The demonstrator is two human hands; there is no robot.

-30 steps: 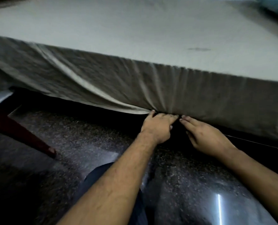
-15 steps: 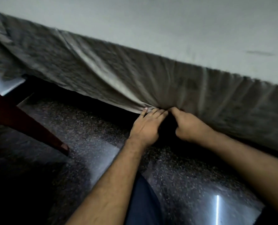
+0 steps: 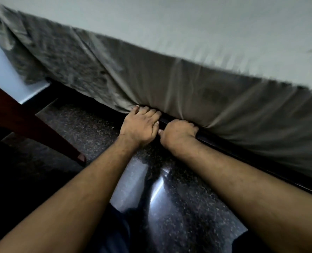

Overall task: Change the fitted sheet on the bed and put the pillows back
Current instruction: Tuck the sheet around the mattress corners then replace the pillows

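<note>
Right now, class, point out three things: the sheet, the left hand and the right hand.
sheet (image 3: 178, 84), head view, on the draped side panel above the hands.
left hand (image 3: 139, 125), head view, on its back.
right hand (image 3: 178, 134), head view, on its knuckles.

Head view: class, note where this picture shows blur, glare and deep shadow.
Head view: motion blur smears the sheet along the mattress side; glare streaks the polished floor between the forearms; deep shadow hides the space under the bed beside the left hand and right hand, and the lower left corner is nearly black.
</note>
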